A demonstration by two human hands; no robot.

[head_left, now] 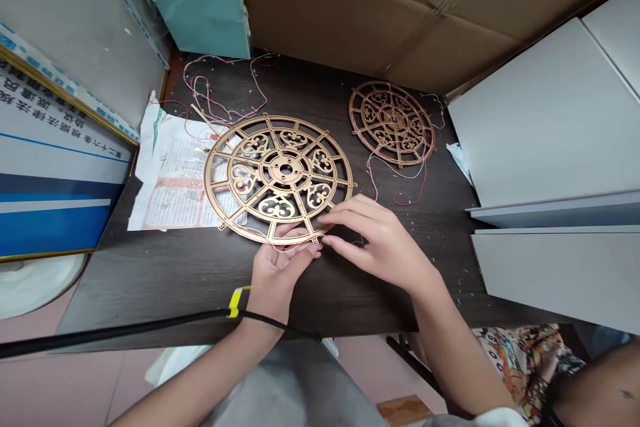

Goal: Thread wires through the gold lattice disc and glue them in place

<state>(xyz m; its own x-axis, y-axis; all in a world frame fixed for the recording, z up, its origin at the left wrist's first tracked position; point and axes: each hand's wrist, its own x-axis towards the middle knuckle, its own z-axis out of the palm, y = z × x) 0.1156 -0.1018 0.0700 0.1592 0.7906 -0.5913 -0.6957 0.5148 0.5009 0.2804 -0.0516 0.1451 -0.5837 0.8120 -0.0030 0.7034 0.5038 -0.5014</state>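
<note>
A round wooden openwork wheel [300,167] with spokes and scroll cut-outs is held tilted just over the dark table. My left hand [277,267] grips its near rim from below, with the thumb by a small rim tab. On the right side of that tab, my right hand [380,233] has its thumb and index finger closed around the rim's edge. A thin red and white wire [285,248] runs along the near rim under my fingers. Whether the right fingertips also pinch the wire is too small to tell.
A second openwork wheel [393,123] with red and white wires lies at the back right. Printed paper [175,177] lies left, under the held wheel. Loose wires [225,107] trail behind. A cardboard box [340,13], teal bag [210,13] and white panels [540,113] border the table [200,287]. A black cable [150,325] crosses my left wrist.
</note>
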